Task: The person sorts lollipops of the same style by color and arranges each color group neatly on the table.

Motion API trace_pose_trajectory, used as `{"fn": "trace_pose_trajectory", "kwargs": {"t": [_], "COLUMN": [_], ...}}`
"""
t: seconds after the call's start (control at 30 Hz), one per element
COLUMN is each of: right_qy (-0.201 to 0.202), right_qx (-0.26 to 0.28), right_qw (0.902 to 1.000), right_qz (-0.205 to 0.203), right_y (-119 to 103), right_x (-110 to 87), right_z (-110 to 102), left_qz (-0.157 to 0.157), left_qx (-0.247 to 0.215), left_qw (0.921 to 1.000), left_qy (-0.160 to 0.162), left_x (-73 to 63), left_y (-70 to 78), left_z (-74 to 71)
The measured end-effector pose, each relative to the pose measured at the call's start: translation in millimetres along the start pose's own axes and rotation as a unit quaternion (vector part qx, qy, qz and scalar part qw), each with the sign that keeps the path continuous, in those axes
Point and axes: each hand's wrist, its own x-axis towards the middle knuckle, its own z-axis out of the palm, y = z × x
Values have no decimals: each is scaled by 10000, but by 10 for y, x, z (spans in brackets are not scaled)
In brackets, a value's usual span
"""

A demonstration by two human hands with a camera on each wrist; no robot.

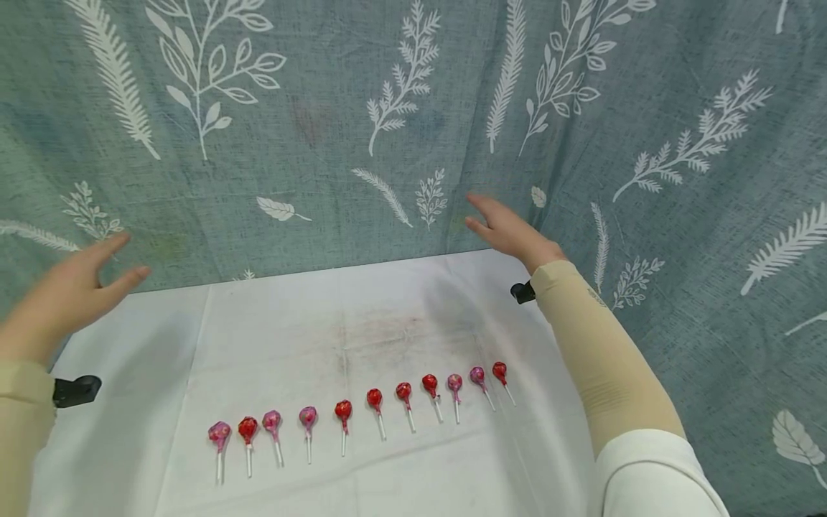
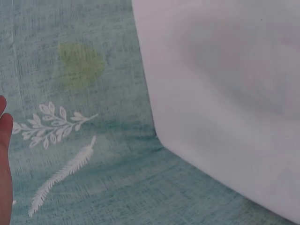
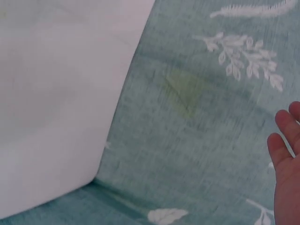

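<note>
Several wrapped lollipops [image 1: 343, 411] lie in a slanting row on the white-covered table [image 1: 271, 323], some red, some pink-purple, their white sticks toward the person. My left hand [image 1: 71, 291] is raised over the table's left side, fingers straight and thumb apart, holding nothing. On the far right, my right hand [image 1: 507, 230] is stretched out above the back of the table, fingers extended, also holding nothing. Both hands are well away from the lollipops. Only fingers [image 2: 4, 140] show at the left wrist view's edge, and part of the right hand [image 3: 288, 159] at the right wrist view's edge.
A green-grey curtain [image 1: 310, 129] with white leaf prints hangs behind the table and down its right side. Dark smudges [image 1: 381, 334] mark the cloth behind the row. Each wrist carries a black camera mount [image 1: 77, 391].
</note>
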Motion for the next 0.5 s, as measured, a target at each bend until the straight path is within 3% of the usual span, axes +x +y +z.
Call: {"fn": "trace_pose_trajectory", "kwargs": {"t": [0.17,0.5], "right_qy": [90,61], "right_qx": [-87,-23], "right_qw": [9998,9992], "right_qz": [-134,-404], "right_y": [-80,-239], "right_x": [7,19], "right_z": [117,356], "left_qz": [-125,-84], "left_qx": [-68,-363], "left_qw": [9999,9993], "left_qy": [-16,-44], "left_x": [-56,-186], "left_y": [57,104], "left_z": [56,194]}}
